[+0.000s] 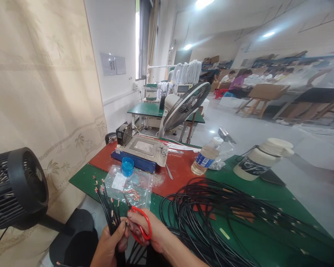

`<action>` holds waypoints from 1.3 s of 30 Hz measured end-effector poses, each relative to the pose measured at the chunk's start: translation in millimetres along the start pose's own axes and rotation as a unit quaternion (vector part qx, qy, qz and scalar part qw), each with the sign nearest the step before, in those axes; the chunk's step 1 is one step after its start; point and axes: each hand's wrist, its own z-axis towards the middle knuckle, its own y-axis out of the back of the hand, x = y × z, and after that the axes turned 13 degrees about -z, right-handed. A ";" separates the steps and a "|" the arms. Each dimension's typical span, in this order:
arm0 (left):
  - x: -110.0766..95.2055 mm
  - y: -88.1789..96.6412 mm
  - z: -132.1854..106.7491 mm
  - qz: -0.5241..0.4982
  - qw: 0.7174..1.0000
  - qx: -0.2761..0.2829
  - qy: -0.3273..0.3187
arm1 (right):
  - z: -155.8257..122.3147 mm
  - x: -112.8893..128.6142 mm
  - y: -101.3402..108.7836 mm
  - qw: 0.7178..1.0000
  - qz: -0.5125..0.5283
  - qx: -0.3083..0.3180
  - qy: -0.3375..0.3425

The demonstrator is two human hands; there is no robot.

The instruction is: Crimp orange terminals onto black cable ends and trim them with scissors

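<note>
Bundle of thin black cables with red-tipped ends [107, 210] stands in the left hand [110, 244], tips up, leaning a bit left, fingers wrapped around it, so that hand's obviously nearer. Just right of it, the right hand [156, 230] has red-handled metal scissors [143, 212] hooked on its fingers, blades angled up-left beside the bundle; can't tell what its fingertips pinch. Further right, loose black cable coils [183, 202] sprawl across the green table [86, 176].
</note>
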 end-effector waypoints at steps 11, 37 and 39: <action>8.9 3.7 4.1 0.023 0.999 0.009 -0.037 | -4.2 -3.6 -4.6 0.994 -0.072 -0.044 0.074; 10.2 0.5 -1.4 -0.013 1.000 0.006 -0.016 | -9.5 -5.5 -11.7 0.998 0.054 -0.024 0.015; 8.9 -0.1 -1.8 0.007 1.000 0.002 -0.025 | -9.2 -5.7 -11.1 0.998 0.046 -0.023 0.028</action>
